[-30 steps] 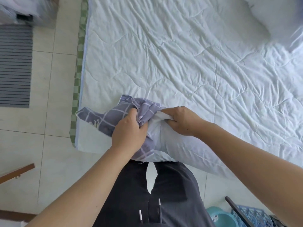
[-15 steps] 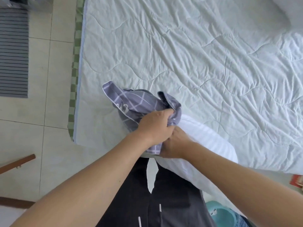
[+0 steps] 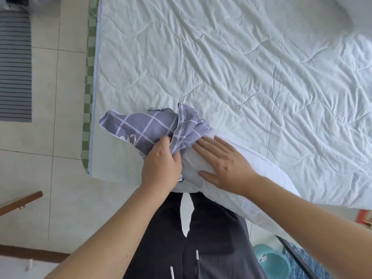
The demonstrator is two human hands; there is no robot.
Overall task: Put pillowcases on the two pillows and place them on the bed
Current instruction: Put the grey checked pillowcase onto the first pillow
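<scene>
Left hand (image 3: 161, 168) grips the bunched pillowcase (image 3: 153, 127), fingers curled into the cloth, thumb on top near the opening. Case is grey-purple with a pale grid pattern, crumpled, most of it lying beyond and to the left of the left hand on the bed (image 3: 231, 67). Some pale lettering on the cloth just past the left thumb, not readable.

Right hand (image 3: 223, 164) lies flat on the pillow (image 3: 261, 178), fingers straight and spread, palm down, thumb out toward the person. Its fingertips touch the edge of the case where the cloth meets the pillow end. The 2 hands are just beside each other, left one left of the right one.

Pillow is white, its far end tucked at the mouth of the case between the 2 hands; how deep it sits inside cannot be told. The rest runs under the right hand and forearm and hangs off the near edge of the bed toward the person's legs.

Bed has a wrinkled white quilted cover; a green check trim (image 3: 88, 97) runs down its side, left of the left hand. Striped mat (image 3: 15, 67) on the tile floor (image 3: 50, 168) far left. Teal tub (image 3: 271, 262) on the floor below the right forearm.
</scene>
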